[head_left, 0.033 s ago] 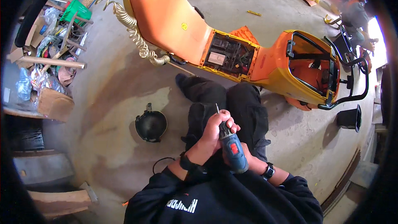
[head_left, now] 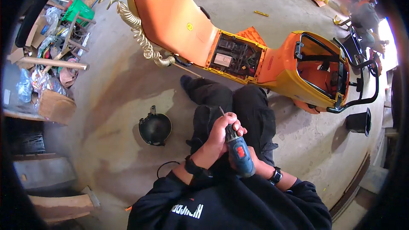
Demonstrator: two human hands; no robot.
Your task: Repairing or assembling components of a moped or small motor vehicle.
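Slightly leftward the driver bit (head_left: 222, 111) has leaned, while the left hand (head_left: 218, 133) clasps the power drill (head_left: 241, 156), the right hand's (head_left: 257, 160) grip stays unclear, and the scooter's (head_left: 170, 21) floor compartment (head_left: 230, 74) remains uncovered.

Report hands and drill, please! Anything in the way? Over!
Left hand closed at the drill's front end, bit poking out. Right hand behind the drill, mostly hidden. Black bowl-shaped part off left, clear of both.

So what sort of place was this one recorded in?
Most likely a repair workshop or garage: an orange and yellow scooter stands with its middle compartment uncovered, a coiled hose hangs beside it, and the person is holding a blue power drill.
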